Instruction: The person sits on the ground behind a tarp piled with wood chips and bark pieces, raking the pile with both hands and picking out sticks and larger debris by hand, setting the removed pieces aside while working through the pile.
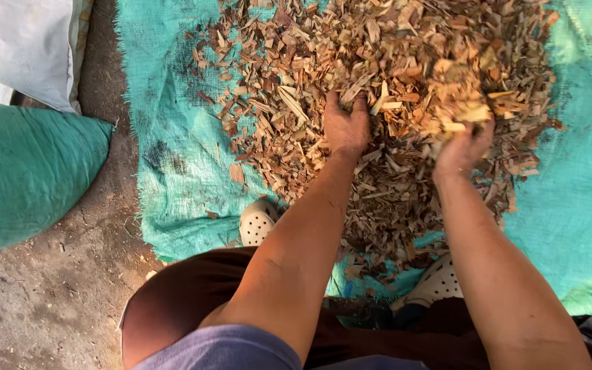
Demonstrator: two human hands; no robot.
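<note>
Dry wood chips (378,75) are seen, pale tan to reddish brown, splintery and matt, with rough torn edges. They are spread on a teal woven cloth (173,137), coarse in weave, frayed along its edge and darkly smudged in places. A stuffed green sack (22,171) of smoother fabric is noted, and a white woven sack (22,41) beside it. The floor (56,294) is bare, gritty and dull. Perforated white plastic clogs (258,220) are shown, faintly glossy.

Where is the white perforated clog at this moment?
In the head view, one white perforated clog stands left of centre on the teal woven tarp, beside the left forearm, at the near edge of the brown wood chip pile.
</note>
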